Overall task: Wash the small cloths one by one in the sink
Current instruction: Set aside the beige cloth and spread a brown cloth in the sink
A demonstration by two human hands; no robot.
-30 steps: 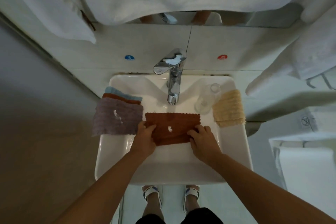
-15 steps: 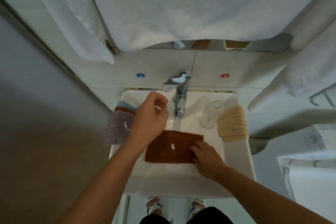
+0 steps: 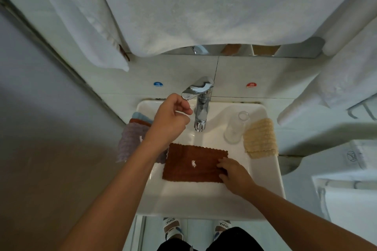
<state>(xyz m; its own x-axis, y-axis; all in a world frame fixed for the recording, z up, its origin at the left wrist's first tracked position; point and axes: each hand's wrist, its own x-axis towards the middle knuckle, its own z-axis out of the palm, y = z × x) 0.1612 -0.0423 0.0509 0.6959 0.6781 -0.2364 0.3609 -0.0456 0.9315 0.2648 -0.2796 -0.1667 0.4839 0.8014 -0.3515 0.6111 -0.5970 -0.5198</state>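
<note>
A brown cloth (image 3: pixel 189 163) with a small white mark lies spread flat in the white sink (image 3: pixel 204 201). My right hand (image 3: pixel 232 173) holds its right edge, fingers on top of the fabric. My left hand (image 3: pixel 170 120) is raised just below the chrome tap's lever (image 3: pixel 196 88), fingers loosely curled and holding nothing; the fingertips are close to the lever tip, and contact is unclear. No water is visible from the spout (image 3: pixel 200 126). A purple cloth (image 3: pixel 130 142) lies on top of a stack on the sink's left rim, partly hidden by my left forearm.
A yellow ribbed cloth (image 3: pixel 260 138) lies on the sink's right rim beside a clear glass (image 3: pixel 236 126). Large white towels (image 3: pixel 204 6) hang overhead and at both sides. Blue and red stickers mark the wall tiles. A grey wall stands close on the left.
My left hand let go of the brown cloth's left edge and rose to the tap lever. The right hand stayed on the cloth. The camera tilted, so the sink sits lower in view.
</note>
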